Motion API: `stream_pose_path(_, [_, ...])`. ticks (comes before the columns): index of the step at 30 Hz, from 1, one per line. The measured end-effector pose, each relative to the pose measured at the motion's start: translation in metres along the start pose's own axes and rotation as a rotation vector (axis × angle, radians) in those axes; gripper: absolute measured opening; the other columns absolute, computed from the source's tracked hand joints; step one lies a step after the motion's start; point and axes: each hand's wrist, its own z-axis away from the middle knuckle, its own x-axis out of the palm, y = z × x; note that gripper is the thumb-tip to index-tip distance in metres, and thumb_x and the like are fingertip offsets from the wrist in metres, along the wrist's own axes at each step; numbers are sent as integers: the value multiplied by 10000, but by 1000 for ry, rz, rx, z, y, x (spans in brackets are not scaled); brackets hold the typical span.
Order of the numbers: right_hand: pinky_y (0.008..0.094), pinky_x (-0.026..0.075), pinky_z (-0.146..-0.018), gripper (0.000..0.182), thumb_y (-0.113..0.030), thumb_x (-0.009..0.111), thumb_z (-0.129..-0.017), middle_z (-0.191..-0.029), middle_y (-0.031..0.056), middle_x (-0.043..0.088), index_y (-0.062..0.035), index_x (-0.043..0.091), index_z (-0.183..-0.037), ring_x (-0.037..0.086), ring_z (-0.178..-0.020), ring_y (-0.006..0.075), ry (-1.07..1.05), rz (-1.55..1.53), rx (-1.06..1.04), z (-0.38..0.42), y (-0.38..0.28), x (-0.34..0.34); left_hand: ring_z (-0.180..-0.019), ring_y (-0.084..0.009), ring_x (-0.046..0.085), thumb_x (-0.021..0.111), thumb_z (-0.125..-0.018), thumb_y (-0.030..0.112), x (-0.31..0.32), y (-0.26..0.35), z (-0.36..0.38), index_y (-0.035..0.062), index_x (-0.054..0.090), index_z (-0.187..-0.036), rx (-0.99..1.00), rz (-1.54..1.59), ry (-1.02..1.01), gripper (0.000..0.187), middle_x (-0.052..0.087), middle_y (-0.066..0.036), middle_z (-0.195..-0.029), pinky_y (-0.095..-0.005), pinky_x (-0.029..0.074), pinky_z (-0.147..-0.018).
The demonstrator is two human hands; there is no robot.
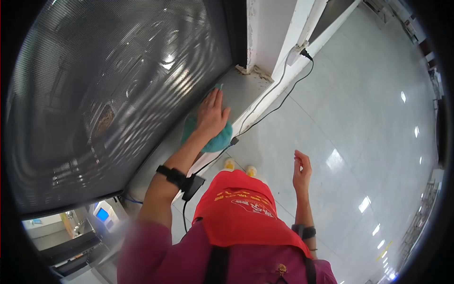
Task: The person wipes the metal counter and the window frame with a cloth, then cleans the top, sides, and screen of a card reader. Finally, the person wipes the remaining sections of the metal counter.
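My left hand (213,115) lies flat on a teal cloth (220,139), fingers stretched out, on the grey sill (241,90) at the foot of a dark mesh screen. A small bit of teal shows by the fingertips; my palm and wrist hide part of the cloth. On the right, my right hand (301,169) hangs in the air over the tiled floor, its fingers loosely bent with a gap by the thumb. I see nothing in it. A black strap circles each forearm.
The dark mesh screen (109,94) rises along the left. A black cable (279,106) runs from a plug (306,54) on the white frame past the sill's edge. Glossy tiles (359,118) spread to the right. Lower left stands a device with a blue display (102,215).
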Motion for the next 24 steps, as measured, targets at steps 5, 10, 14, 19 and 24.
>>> stream_pose_path(5, [302,480,-755,244,25,491,-921,-1033,98,639,-29,626,-1116,621,-905,190,46,32,76,17,6,-13,-1359,-358,328,464,-935,329,29,23,-65,-72,346,-1394,29,-36,-27,620,339,-235,-1469,-451,270,-1120])
stream_pose_path(10, [300,487,-758,234,12,498,-925,-1030,93,648,-34,627,-1115,626,-918,185,49,34,99,27,6,-12,-1338,-353,352,461,-935,322,36,27,-84,-61,381,-1367,60,-46,-10,583,377,-228,-1440,-469,303,-1086])
stream_pose_path(14, [287,487,-784,229,-1,489,-940,-1036,77,646,-25,619,-1128,616,-936,170,-35,12,105,22,1,-2,-1317,-364,370,486,-929,294,23,12,-48,-50,420,-1334,83,77,32,536,413,-221,-1407,-482,327,-1058])
stream_pose_path(19, [295,494,-758,233,15,493,-929,-1048,104,641,-24,619,-1122,622,-944,190,-53,-29,37,3,-4,4,-1305,-372,387,513,-920,261,23,2,-27,-32,402,-1350,155,84,84,533,420,-227,-1402,-476,325,-1063])
stream_pose_path(24, [280,484,-774,226,6,486,-940,-1017,80,645,-20,620,-1120,613,-922,168,0,4,35,0,-3,-4,-1329,-363,371,506,-904,237,36,21,-77,-51,389,-1354,113,52,77,548,412,-233,-1412,-466,305,-1090])
